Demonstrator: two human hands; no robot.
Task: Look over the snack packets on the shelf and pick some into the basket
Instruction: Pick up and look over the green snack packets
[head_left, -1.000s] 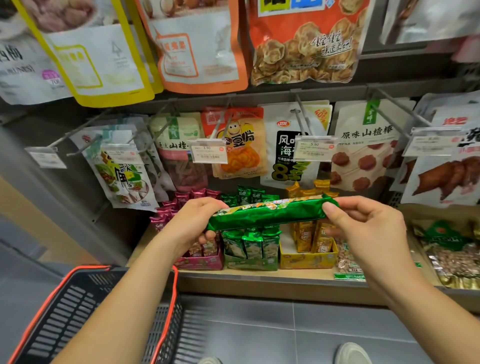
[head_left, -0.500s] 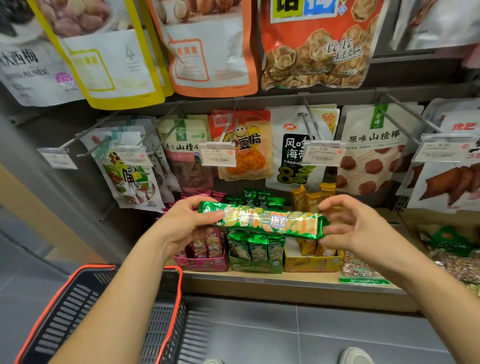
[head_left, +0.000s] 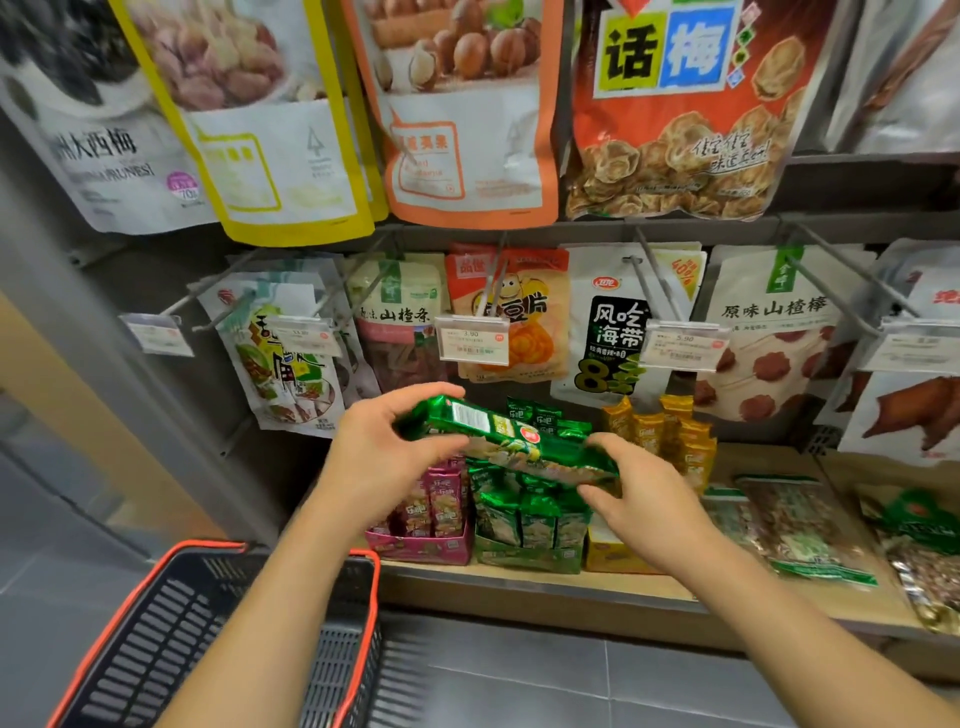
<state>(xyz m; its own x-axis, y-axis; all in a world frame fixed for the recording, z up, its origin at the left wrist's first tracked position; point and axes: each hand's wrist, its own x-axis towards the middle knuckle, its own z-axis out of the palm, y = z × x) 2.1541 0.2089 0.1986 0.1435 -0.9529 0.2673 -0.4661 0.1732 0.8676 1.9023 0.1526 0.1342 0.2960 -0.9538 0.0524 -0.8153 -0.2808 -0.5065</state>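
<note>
Packet (head_left: 509, 441), green, gripped by curled fingers (head_left: 415, 397) of left hand (head_left: 384, 457) and right hand (head_left: 644, 499), hides perhaps matching boxed packets (head_left: 524, 519) behind.

**Access around green box: blocked on top, open below-L**

Ref = green box (head_left: 527, 553) on shelf (head_left: 519, 590).
- Just L: pink box (head_left: 421, 545). Just R: yellow box (head_left: 605, 558). No side gap.
- Directly above: long green packet (head_left: 509, 441), gripped by left hand (head_left: 384, 462) + right hand (head_left: 649, 509), blocks the top.
- Higher: pegs (head_left: 652, 280) w/ price tags (head_left: 471, 340) jut fwd.
- Further R: flat packets (head_left: 795, 530) cover the shelf.
- Below-L: basket (head_left: 156, 649) mouth open, L forearm crossing it.
- In front, below: bare floor (head_left: 519, 675).
</note>
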